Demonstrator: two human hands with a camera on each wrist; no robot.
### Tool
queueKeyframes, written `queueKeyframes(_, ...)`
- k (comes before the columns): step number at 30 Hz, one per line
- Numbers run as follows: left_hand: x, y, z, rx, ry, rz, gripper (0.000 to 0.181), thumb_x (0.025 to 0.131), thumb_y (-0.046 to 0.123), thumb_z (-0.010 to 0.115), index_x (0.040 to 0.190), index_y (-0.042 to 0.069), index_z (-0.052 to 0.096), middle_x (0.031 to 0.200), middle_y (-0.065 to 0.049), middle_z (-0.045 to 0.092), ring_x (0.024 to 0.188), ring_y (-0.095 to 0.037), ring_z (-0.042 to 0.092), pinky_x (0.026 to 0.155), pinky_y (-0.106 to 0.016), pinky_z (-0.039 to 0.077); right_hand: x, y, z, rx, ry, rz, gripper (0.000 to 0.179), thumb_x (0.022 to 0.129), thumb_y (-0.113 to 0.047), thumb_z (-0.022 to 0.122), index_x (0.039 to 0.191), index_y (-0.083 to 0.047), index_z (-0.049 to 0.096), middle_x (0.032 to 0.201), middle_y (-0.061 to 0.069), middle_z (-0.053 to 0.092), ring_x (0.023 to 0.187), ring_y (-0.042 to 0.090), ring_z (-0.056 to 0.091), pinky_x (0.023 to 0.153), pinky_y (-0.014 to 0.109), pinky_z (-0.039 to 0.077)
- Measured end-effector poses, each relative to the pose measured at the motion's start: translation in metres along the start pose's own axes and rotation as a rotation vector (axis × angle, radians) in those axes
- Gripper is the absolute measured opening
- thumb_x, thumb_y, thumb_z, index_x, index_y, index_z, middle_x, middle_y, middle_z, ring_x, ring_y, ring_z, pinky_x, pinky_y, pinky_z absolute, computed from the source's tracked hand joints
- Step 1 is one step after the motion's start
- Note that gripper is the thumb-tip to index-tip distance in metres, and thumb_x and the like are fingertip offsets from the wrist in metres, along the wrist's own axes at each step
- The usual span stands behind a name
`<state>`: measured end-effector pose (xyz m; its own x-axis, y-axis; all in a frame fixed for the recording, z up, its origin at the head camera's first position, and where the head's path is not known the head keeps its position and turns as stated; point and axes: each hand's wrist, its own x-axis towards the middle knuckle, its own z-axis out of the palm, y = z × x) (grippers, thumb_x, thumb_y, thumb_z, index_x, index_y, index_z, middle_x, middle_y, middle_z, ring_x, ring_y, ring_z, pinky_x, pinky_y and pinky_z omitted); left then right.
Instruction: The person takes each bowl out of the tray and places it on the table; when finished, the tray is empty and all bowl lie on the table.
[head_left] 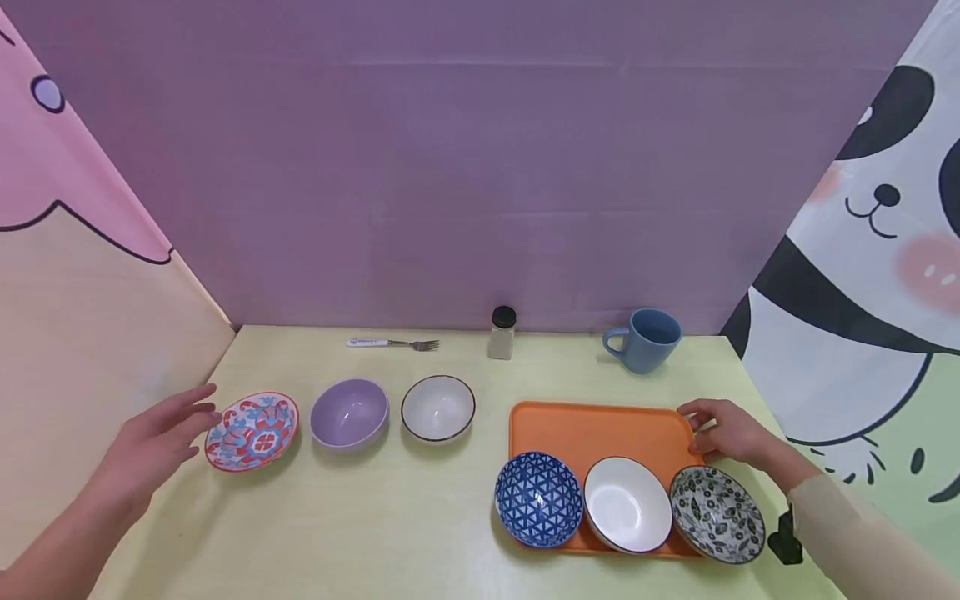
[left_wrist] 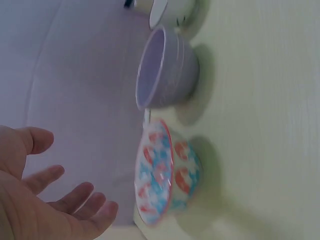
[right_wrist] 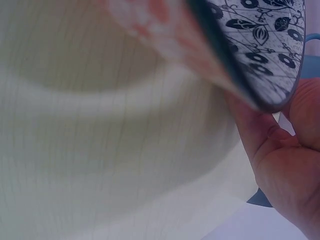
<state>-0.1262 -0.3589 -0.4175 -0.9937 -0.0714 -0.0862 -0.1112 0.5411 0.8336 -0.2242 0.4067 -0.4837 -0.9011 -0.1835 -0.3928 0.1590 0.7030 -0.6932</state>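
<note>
My left hand is held just left of a red-and-blue patterned bowl, fingers spread and holding nothing. In the left wrist view, a gap separates the fingers from that bowl. A lilac bowl and a white dark-rimmed bowl stand to its right. My right hand is at the right edge of an orange tray, fingers loosely bent. Just in front of it sits a black-and-white floral bowl. In the right wrist view, this bowl hides the fingertips.
A blue patterned bowl and a white bowl stand along the tray's front. Toward the back are a fork, a black-lidded shaker and a blue mug. A purple backdrop rises behind the table.
</note>
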Motion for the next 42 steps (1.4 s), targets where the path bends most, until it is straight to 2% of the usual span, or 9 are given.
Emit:
queueKeyframes(4, -0.001, 0.023, 0.015, 0.0, -0.041, 0.042, 0.059, 0.107, 0.031, 0.055, 0.158, 0.007, 0.038, 0.111, 0.039, 0.054, 0.099, 0.017, 0.056, 0.078, -0.015, 0.055, 0.002, 0.0, 0.001, 0.005, 0.006, 0.005, 0.058, 0.088, 0.006, 0.068, 0.142, 0.007, 0.049, 0.116, 0.023, 0.054, 0.087, 0.025, 0.064, 0.076, 0.042, 0.066)
queueKeyframes(8, -0.003, 0.043, 0.035, -0.047, -0.122, 0.072, 0.058, 0.107, 0.03, 0.056, 0.159, 0.015, 0.038, 0.121, 0.031, 0.058, 0.098, 0.005, 0.064, 0.079, -0.022, 0.057, 0.003, 0.002, 0.001, 0.007, 0.008, 0.016, 0.058, 0.088, 0.006, 0.069, 0.143, 0.006, 0.048, 0.117, 0.023, 0.054, 0.088, 0.026, 0.064, 0.076, 0.043, 0.066)
queueKeyframes(12, -0.004, 0.063, 0.061, -0.172, -0.222, 0.095, 0.058, 0.105, 0.023, 0.058, 0.159, 0.011, 0.038, 0.135, 0.003, 0.061, 0.1, -0.01, 0.071, 0.082, -0.032, 0.062, 0.002, 0.003, 0.001, 0.006, 0.008, 0.018, 0.059, 0.088, 0.006, 0.068, 0.143, 0.006, 0.048, 0.117, 0.023, 0.054, 0.087, 0.026, 0.064, 0.076, 0.043, 0.066)
queueKeyframes(15, -0.004, 0.077, 0.083, -0.274, -0.319, 0.09, 0.061, 0.104, 0.02, 0.061, 0.158, 0.004, 0.036, 0.142, -0.023, 0.054, 0.107, -0.02, 0.072, 0.088, -0.041, 0.063, 0.002, 0.002, 0.001, 0.007, 0.005, 0.017, 0.059, 0.088, 0.006, 0.068, 0.143, 0.006, 0.048, 0.117, 0.023, 0.054, 0.086, 0.026, 0.064, 0.076, 0.043, 0.066)
queueKeyframes(17, -0.004, 0.085, 0.097, -0.322, -0.383, 0.063, 0.063, 0.102, 0.02, 0.063, 0.157, 0.004, 0.036, 0.142, -0.029, 0.05, 0.108, -0.026, 0.071, 0.089, -0.045, 0.063, 0.001, 0.001, 0.001, 0.006, 0.005, 0.017, 0.058, 0.088, 0.006, 0.068, 0.143, 0.007, 0.048, 0.116, 0.023, 0.054, 0.086, 0.026, 0.064, 0.075, 0.042, 0.066)
queueKeyframes(21, -0.001, 0.096, 0.123, -0.369, -0.483, 0.039, 0.065, 0.102, 0.022, 0.064, 0.157, 0.004, 0.035, 0.14, -0.027, 0.051, 0.111, -0.033, 0.07, 0.091, -0.049, 0.062, 0.002, -0.001, 0.001, -0.005, 0.008, 0.017, 0.058, 0.088, 0.006, 0.069, 0.142, 0.007, 0.048, 0.115, 0.022, 0.054, 0.085, 0.025, 0.064, 0.075, 0.042, 0.066)
queueKeyframes(26, 0.004, 0.102, 0.155, -0.411, -0.569, 0.016, 0.064, 0.102, 0.023, 0.064, 0.157, 0.004, 0.037, 0.136, -0.023, 0.056, 0.109, -0.035, 0.071, 0.09, -0.051, 0.062, 0.003, -0.002, 0.001, -0.012, 0.007, 0.023, 0.058, 0.087, 0.006, 0.07, 0.141, 0.006, 0.049, 0.114, 0.022, 0.055, 0.085, 0.025, 0.064, 0.075, 0.042, 0.066)
queueKeyframes(32, 0.008, 0.1, 0.19, -0.434, -0.61, -0.025, 0.062, 0.101, 0.016, 0.064, 0.155, 0.002, 0.04, 0.131, -0.022, 0.058, 0.105, -0.036, 0.071, 0.086, -0.051, 0.063, 0.004, 0.0, 0.002, -0.015, 0.007, 0.025, 0.058, 0.088, 0.005, 0.071, 0.141, 0.005, 0.05, 0.114, 0.021, 0.055, 0.085, 0.025, 0.063, 0.075, 0.041, 0.066)
queueKeyframes(42, 0.005, 0.098, 0.239, -0.397, -0.665, -0.053, 0.063, 0.094, 0.01, 0.071, 0.152, 0.003, 0.046, 0.117, -0.017, 0.061, 0.095, -0.033, 0.073, 0.08, -0.053, 0.064, 0.006, 0.003, 0.002, -0.015, 0.014, 0.028, 0.057, 0.088, 0.004, 0.071, 0.141, 0.005, 0.05, 0.114, 0.021, 0.055, 0.085, 0.025, 0.064, 0.075, 0.041, 0.066)
